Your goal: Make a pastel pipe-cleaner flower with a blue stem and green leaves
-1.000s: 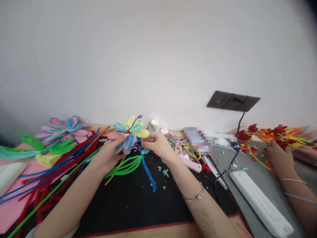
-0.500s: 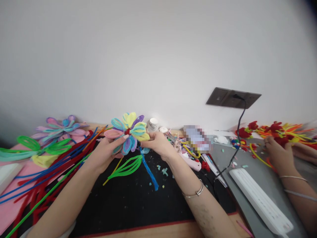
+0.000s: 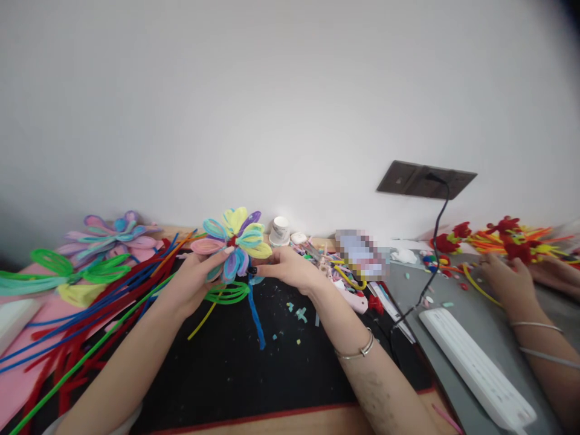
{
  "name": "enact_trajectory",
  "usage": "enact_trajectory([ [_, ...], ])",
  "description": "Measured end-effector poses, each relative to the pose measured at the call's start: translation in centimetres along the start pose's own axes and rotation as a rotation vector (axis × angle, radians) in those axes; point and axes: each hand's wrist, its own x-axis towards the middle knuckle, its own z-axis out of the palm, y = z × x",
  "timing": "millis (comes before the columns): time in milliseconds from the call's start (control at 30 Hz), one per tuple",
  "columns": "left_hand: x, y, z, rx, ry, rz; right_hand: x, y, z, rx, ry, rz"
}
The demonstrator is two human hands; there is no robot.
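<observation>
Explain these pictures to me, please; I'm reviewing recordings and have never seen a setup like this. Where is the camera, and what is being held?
There is no machine: a person works with two bare hands, filmed by one camera worn on the head, looking forward and down. The left hand holds a multicoloured fuzzy flower. The right hand is at its lower right, by the top of a blue stem; the exact grip is partly hidden. Below is a black mat with small scraps. Another flower lies to the left, and a white cup stands near the wall. At the far right, another person's hand is beside red flowers.
</observation>
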Motion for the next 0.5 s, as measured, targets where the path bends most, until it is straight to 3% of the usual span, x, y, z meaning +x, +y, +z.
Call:
enact_trajectory([
  [167, 0.12, -0.09, -0.04, 0.024, 0.029, -0.012, 0.18, 0.32, 0.19, -0.131, 0.072, -0.028],
  [367, 0.22, -0.46, -0.20, 0.013, -0.031, 0.031, 0.05, 0.15, -0.10, -0.011, 0.061, 0.094],
  [500, 0.25, -0.93, -0.48, 0.006, -0.065, 0.083, -0.05, -0.13, -0.40, 0.052, 0.056, 0.089],
])
